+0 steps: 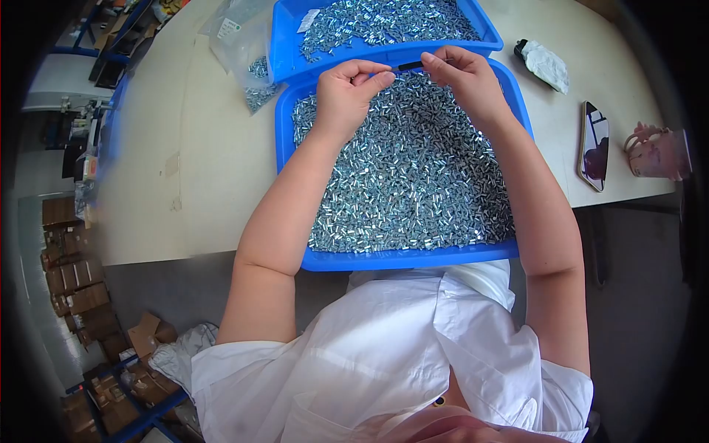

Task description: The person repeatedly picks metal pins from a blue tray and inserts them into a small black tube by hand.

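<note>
A short black rod-shaped tool (410,66) spans the gap between my hands, over the far rim of the near blue tray (399,260). My right hand (469,83) pinches its right end between thumb and fingers. Beside its left end, my left hand (348,96) is closed in a pinch; whatever sits between those fingertips is too small to make out. Below both hands, the near tray holds a thick layer of small silvery metal pins (410,177). Behind it, a second blue tray (283,44) carries more loose metal pieces (391,26).
A clear plastic bag (244,44) with some metal pieces lies left of the trays. To the right are a crumpled white packet (545,66), a phone (594,146) and a pinkish cup (657,153). Cardboard boxes (74,251) stand on the floor at left.
</note>
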Motion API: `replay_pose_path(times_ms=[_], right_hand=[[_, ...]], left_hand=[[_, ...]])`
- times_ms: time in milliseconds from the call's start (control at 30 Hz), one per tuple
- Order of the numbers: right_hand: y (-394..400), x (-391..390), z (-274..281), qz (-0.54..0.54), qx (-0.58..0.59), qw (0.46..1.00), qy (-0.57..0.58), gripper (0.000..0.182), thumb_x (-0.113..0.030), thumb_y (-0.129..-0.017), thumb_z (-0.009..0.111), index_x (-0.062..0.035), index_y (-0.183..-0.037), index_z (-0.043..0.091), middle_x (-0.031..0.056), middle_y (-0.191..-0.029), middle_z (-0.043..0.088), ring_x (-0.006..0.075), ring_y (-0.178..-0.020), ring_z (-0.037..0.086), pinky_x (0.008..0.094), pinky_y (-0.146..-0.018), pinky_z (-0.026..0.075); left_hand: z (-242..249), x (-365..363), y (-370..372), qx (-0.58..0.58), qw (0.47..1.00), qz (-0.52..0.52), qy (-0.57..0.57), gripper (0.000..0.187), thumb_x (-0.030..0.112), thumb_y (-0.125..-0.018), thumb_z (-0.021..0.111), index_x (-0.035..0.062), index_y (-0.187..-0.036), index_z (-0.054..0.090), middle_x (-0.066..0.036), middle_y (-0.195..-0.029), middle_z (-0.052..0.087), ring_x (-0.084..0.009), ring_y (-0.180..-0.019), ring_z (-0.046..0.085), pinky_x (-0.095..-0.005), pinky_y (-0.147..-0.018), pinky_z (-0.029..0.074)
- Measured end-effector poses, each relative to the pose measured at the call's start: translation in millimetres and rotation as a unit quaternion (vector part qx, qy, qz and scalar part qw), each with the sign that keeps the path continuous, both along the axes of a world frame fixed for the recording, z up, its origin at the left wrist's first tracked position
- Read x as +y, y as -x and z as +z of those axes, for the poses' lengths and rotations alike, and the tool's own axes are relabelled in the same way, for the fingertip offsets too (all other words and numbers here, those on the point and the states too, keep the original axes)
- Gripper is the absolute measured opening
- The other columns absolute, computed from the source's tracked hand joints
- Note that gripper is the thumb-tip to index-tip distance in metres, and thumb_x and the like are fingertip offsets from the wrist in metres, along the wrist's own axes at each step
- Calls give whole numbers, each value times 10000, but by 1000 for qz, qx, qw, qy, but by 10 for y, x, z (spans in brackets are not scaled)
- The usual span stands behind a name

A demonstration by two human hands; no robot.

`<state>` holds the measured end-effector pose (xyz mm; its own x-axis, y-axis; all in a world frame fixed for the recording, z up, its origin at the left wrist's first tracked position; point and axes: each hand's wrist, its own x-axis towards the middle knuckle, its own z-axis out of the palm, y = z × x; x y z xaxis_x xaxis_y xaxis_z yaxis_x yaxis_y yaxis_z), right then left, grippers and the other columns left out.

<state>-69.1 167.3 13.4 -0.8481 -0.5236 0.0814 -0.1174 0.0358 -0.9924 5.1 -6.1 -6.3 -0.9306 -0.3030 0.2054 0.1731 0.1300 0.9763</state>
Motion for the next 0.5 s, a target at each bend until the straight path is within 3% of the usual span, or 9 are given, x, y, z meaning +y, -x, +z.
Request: replay_pose_path(times_ms=[100,333,500], right_hand=[[44,33,3,13,-50,997,-50,331,-366,-806,601,-47,-719,595,-28,-603,500,32,-562,436,177,-487,321],[121,10,-129,13,-64,998,-6,337,-382,-799,608,-58,-707,598,-18,-624,526,34,-569,450,176,-489,334],[103,22,-92,23,-81,996,-4,327,-382,-799,611,-63,-727,601,-20,-644,533,33,-582,454,169,-502,336]], left_hand=[[11,19,-3,21,1000,2,21,122,61,-700,716,24,-800,657,42,-642,556,-12,-573,428,-160,-500,333],[23,33,-10,3,999,-1,41,120,59,-700,716,24,-798,655,31,-657,566,-20,-587,445,-165,-514,349],[31,37,-14,52,995,11,88,117,82,-712,712,23,-795,654,34,-646,558,-21,-565,428,-172,-487,334]])
